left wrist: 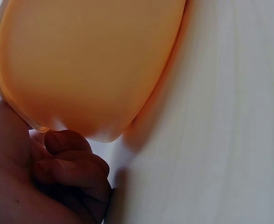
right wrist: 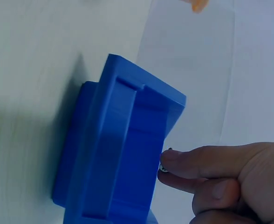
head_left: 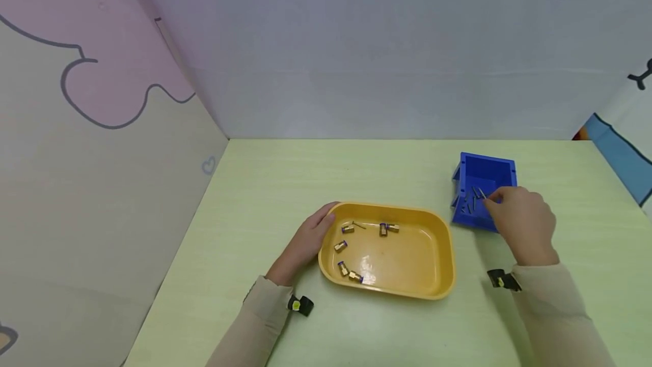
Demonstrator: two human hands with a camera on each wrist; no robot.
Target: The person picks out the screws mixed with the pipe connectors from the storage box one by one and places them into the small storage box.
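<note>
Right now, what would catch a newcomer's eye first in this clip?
The glossy yellow oval plastic tray at the middle of the pale green table stands out, with small brass fittings scattered inside; the left hand grips its left rim. To its right sits a bright blue plastic parts bin holding small dark screws, where the right hand pinches something small at the bin's opening.

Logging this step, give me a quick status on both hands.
Left hand grips yellow tray rim. Right hand pinches a small metal piece at blue bin. Nothing in the way.
</note>
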